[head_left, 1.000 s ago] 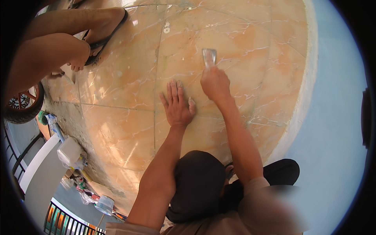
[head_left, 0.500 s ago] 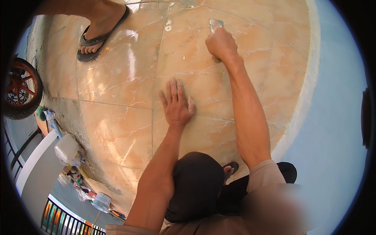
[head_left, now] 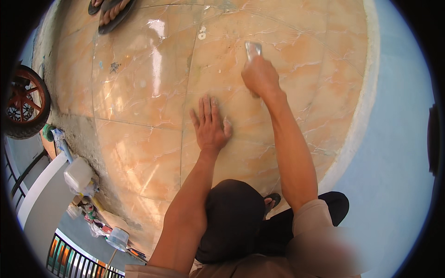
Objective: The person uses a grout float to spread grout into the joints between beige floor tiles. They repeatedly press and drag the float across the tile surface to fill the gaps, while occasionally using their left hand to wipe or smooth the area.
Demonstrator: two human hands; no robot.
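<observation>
The right hand is closed around a metal-bladed scraper, which points away from the body over the marbled orange tile floor, ahead and to the right of the left hand; motion blur hides whether its edge touches. The left hand grips nothing, lying palm down on the tile with its fingers slightly apart. At upper left are 2 feet in dark flip-flops, well apart from both hands.
</observation>
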